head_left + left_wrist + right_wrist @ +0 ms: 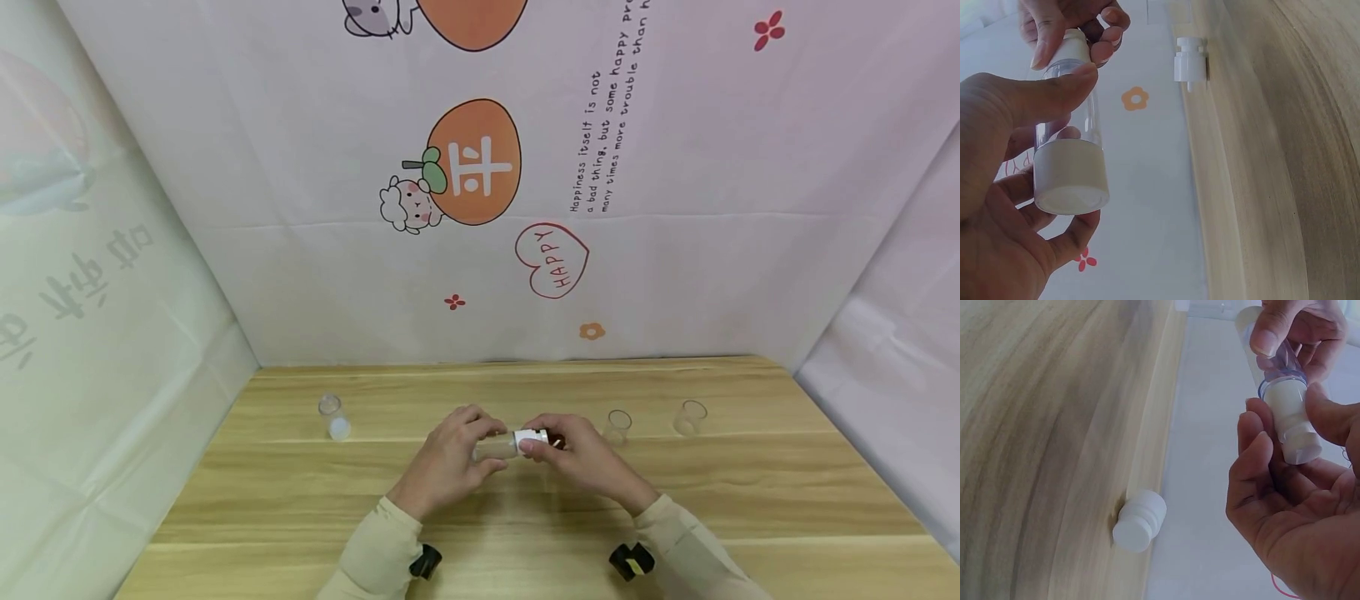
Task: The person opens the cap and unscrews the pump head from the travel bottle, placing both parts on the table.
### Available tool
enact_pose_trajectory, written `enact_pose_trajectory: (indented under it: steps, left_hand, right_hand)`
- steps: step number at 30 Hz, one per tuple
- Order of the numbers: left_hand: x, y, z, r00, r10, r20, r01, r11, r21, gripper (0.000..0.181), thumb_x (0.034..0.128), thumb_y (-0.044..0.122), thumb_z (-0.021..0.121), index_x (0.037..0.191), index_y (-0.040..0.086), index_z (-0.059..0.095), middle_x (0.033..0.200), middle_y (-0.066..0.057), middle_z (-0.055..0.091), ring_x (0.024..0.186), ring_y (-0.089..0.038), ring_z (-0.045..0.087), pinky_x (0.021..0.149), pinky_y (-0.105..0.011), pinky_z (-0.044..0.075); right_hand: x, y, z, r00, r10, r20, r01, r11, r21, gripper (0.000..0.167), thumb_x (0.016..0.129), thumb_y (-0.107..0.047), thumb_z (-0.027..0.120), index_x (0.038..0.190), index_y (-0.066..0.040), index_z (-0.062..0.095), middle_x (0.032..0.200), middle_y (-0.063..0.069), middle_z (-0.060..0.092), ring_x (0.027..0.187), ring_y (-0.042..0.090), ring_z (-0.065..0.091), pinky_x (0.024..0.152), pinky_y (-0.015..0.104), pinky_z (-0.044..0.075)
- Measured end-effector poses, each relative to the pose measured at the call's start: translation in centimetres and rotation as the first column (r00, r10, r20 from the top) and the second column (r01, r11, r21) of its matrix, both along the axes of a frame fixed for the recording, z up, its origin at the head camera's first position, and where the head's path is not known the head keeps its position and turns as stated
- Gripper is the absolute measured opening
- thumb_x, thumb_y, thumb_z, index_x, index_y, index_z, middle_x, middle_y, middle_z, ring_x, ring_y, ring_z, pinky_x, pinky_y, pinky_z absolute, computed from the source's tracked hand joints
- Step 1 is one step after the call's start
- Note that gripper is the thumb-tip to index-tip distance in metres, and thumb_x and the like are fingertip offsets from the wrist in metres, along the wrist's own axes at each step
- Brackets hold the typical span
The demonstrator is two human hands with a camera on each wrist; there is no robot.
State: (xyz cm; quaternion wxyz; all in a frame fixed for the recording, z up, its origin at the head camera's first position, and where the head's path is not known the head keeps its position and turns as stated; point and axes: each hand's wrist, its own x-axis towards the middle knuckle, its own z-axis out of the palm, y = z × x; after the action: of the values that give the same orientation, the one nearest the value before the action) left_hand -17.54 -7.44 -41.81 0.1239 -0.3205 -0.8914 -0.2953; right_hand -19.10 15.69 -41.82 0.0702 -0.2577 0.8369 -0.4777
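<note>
Both hands hold a clear pump bottle (495, 448) above the middle of the table. My left hand (457, 454) grips its see-through body, thumb on one side and fingers round the other. A thick white base (1071, 177) shows at the bottle's lower end in the left wrist view. At the other end, my right hand (577, 454) pinches the white pump head (1291, 419) between thumb and fingers. The pump head sits at the bottle's mouth; how tightly it is seated I cannot tell. A second white pump head (1139, 520) stands on the table.
Toward the table's (315, 508) left back stands another clear bottle (333, 417) with a white bottom. Two clear caps, one cap (618, 427) nearer the right hand and another cap (690, 418) farther right, stand near the back. A printed cloth (337, 275) hangs behind.
</note>
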Motion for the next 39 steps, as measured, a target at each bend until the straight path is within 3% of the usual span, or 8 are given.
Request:
enact_pose_trajectory:
  steps: [6,12,20,24,31,35,39]
  left_hand:
    - [0.0,-0.2,-0.1,0.999,-0.040,0.024,0.039,0.999,0.018,0.033,0.0871,0.017,0.082,0.115,0.003,0.072,0.104,-0.006,0.067,0.093,-0.017,0.062,0.078,-0.031,0.053]
    - [-0.3,-0.4,-0.1,0.994,-0.073,0.083,0.069,0.996,0.050,0.033,0.0897,0.017,0.080,0.118,0.003,0.072,0.103,-0.002,0.067,0.092,-0.017,0.062,0.078,-0.029,0.053]
    - [-0.5,-0.9,0.2,0.966,-0.097,0.239,0.077,0.993,0.090,0.031,0.0925,0.022,0.077,0.119,0.007,0.072,0.103,0.003,0.067,0.093,-0.015,0.062,0.082,-0.027,0.052]
    - [-0.4,-1.0,0.4,0.956,-0.103,0.276,0.074,0.991,0.111,0.030,0.0919,0.023,0.078,0.118,0.009,0.072,0.104,0.004,0.068,0.094,-0.019,0.064,0.082,-0.028,0.051]
    - [-0.3,-1.1,0.4,0.962,-0.083,0.259,0.057,0.993,0.106,0.031,0.0909,0.024,0.079,0.118,0.010,0.073,0.105,0.005,0.067,0.094,-0.017,0.063,0.083,-0.029,0.050]
    - [-0.3,-1.0,0.4,0.974,-0.076,0.216,0.055,0.993,0.100,0.031,0.0897,0.020,0.080,0.118,0.010,0.072,0.105,0.003,0.066,0.095,-0.017,0.062,0.084,-0.030,0.051]
    - [-0.2,-0.8,0.4,0.985,-0.073,0.154,0.059,0.994,0.093,0.032,0.0882,0.018,0.082,0.117,0.009,0.072,0.106,0.002,0.065,0.097,-0.020,0.062,0.085,-0.032,0.052]
  right_hand:
    - [0.2,-0.1,0.2,0.999,-0.017,-0.052,0.016,1.000,-0.013,0.020,0.096,-0.020,0.072,0.109,-0.005,0.073,0.087,-0.001,0.068,0.072,0.013,0.060,0.061,0.025,0.052]
    - [0.1,-0.1,0.1,0.990,-0.006,-0.142,0.003,1.000,-0.022,0.020,0.092,-0.013,0.076,0.110,-0.006,0.072,0.092,-0.001,0.070,0.077,0.015,0.064,0.066,0.029,0.057]
    - [0.1,-0.1,-0.3,0.959,0.028,-0.283,-0.046,0.997,-0.058,0.034,0.082,0.002,0.082,0.112,-0.010,0.069,0.103,-0.002,0.071,0.084,0.014,0.064,0.071,0.031,0.057]
    - [0.2,0.0,-0.3,0.948,0.048,-0.315,-0.071,0.996,-0.062,0.039,0.081,0.002,0.082,0.115,-0.009,0.068,0.107,0.000,0.070,0.087,0.018,0.065,0.074,0.034,0.058]
    - [0.3,0.3,0.0,0.969,0.023,-0.244,-0.029,0.999,-0.023,0.048,0.086,-0.020,0.084,0.128,-0.010,0.064,0.116,0.001,0.069,0.094,0.016,0.064,0.078,0.040,0.058]
    - [0.2,0.3,0.2,0.990,-0.021,-0.140,0.020,1.000,-0.009,0.042,0.093,-0.029,0.077,0.125,-0.005,0.065,0.098,0.001,0.069,0.082,0.018,0.065,0.071,0.034,0.057]
    - [0.1,0.2,0.4,1.000,-0.019,-0.011,0.019,1.000,0.002,0.032,0.102,-0.031,0.064,0.116,-0.003,0.068,0.085,0.003,0.067,0.075,0.023,0.066,0.065,0.032,0.056]
